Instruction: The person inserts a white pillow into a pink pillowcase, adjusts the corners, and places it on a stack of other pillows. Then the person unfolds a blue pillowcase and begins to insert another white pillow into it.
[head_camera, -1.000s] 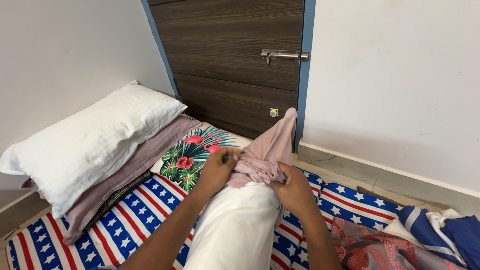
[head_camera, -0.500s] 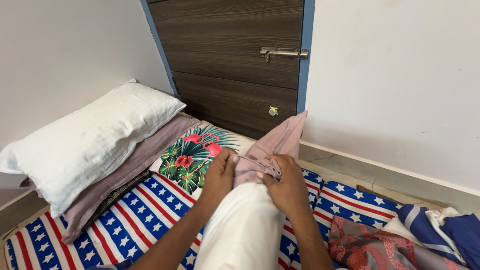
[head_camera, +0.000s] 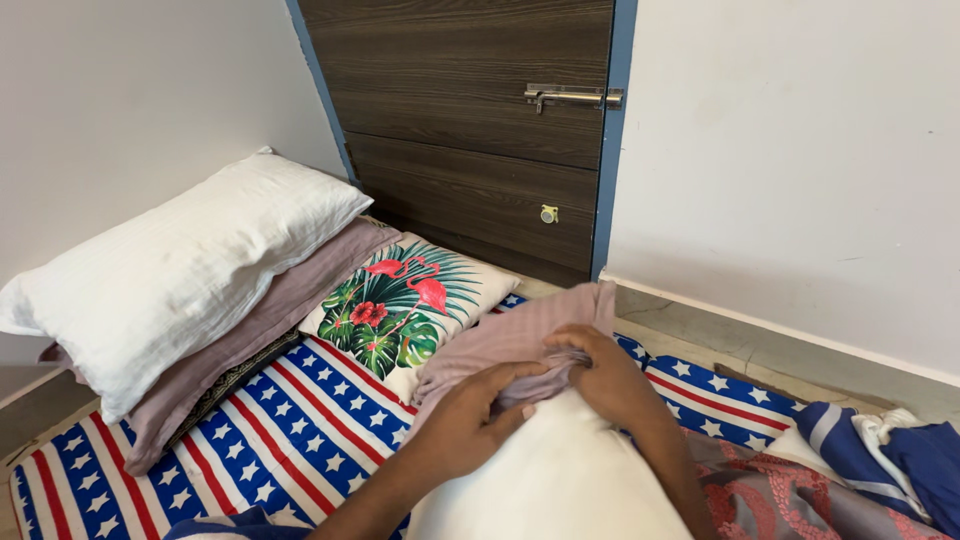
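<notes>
A white pillow (head_camera: 560, 480) lies in front of me with its far end inside a dusty-pink pillowcase (head_camera: 510, 335). My left hand (head_camera: 470, 425) grips the bunched edge of the pillowcase on the left side of the pillow. On the right side my right hand (head_camera: 605, 375) holds the same edge, fingers curled into the fabric. The loose far end of the pillowcase lies flat on the striped bedsheet (head_camera: 270, 430).
A white pillow (head_camera: 180, 270) is stacked on a mauve pillow (head_camera: 290, 300) at the left. A cushion printed with flamingos and leaves (head_camera: 405, 300) lies beside them. A dark wooden door (head_camera: 470, 120) stands behind. Blue and red patterned bedding (head_camera: 870, 460) is bunched at the right.
The pillowcase end that stood up has dropped flat onto the bed. Both hands have moved lower and nearer to me, pulling the pillowcase edge further over the pillow.
</notes>
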